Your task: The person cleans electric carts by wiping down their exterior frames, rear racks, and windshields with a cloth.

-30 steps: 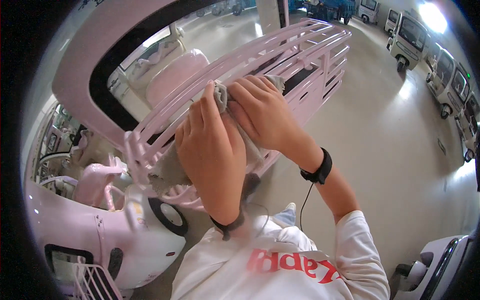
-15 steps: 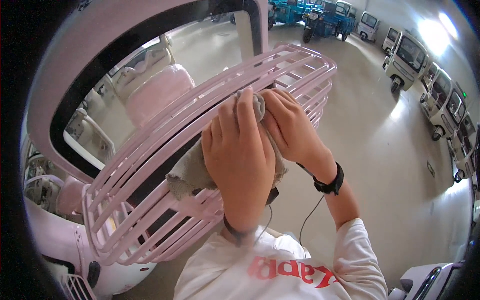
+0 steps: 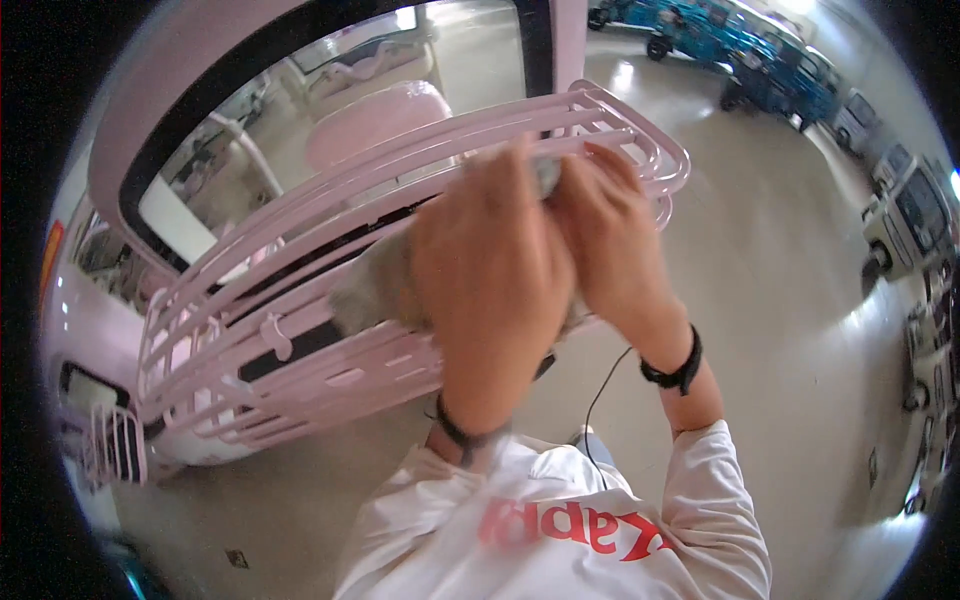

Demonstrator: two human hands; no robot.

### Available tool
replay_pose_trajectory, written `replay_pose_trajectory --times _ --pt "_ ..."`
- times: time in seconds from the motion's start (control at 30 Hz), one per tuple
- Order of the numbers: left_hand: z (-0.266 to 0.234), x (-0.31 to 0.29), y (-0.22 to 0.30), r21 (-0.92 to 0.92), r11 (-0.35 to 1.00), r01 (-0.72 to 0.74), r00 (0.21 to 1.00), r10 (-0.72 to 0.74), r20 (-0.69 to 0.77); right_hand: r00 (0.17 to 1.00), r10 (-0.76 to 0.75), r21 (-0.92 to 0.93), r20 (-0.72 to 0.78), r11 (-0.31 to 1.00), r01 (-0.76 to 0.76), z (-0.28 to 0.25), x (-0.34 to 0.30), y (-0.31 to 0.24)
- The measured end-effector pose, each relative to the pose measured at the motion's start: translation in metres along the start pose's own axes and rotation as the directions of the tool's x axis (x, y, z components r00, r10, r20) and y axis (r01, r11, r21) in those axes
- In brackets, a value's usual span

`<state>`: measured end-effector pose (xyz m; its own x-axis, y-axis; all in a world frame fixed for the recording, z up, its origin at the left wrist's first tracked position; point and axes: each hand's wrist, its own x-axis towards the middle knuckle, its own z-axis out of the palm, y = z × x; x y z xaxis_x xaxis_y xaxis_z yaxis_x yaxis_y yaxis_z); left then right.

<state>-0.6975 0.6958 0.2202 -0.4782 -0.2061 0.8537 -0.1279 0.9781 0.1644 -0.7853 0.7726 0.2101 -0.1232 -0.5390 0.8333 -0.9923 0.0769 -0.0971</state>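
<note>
Both my hands hold a grey cloth, raised in front of a pink metal rack (image 3: 300,315) made of bent tubes. My left hand (image 3: 490,270), blurred by motion, is closed over the bunched cloth (image 3: 365,285), whose loose end hangs out to the left. My right hand (image 3: 612,240) grips its upper right part, close against the left one. Part of the cloth shows between my fingertips; the rest is hidden behind my hands. Whether the cloth touches the rack's bars behind it cannot be made out.
The rack is fixed to a pink vehicle body with a black-edged window (image 3: 330,100); a pink seat (image 3: 380,120) shows through it. Blue cargo tricycles (image 3: 700,35) stand far off, small white cab vehicles (image 3: 915,215) along the right. A thin black cable (image 3: 600,395) hangs below my hands.
My view has shifted, so the rack and vehicle appear turned and more of the blue tricycles shows. Both hands remain on the cloth, now blurred by movement.
</note>
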Motion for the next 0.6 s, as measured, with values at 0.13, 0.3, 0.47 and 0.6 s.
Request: replay_pose_trajectory --times 0.13,0.3,0.47,0.6 --pt "0.051 0.019 0.043 -0.046 0.998 0.033 0.999 -0.032 0.002 0.991 0.119 0.062 -0.065 0.991 -0.115 -0.024 -0.019 0.052" --pt "0.069 0.021 0.069 -0.104 0.989 0.103 0.989 -0.113 -0.094 0.719 0.695 0.854 0.002 0.373 -0.363 -0.005 -0.051 0.087" --pt "0.056 0.006 0.046 -0.181 0.983 0.014 0.992 -0.036 -0.121 0.932 0.360 0.057 -0.037 0.932 -0.357 -0.022 -0.035 0.041" --pt "0.020 -0.017 0.012 -0.144 0.989 -0.037 0.986 0.013 -0.164 0.990 0.139 -0.153 -0.037 0.978 -0.143 0.002 -0.028 0.010"
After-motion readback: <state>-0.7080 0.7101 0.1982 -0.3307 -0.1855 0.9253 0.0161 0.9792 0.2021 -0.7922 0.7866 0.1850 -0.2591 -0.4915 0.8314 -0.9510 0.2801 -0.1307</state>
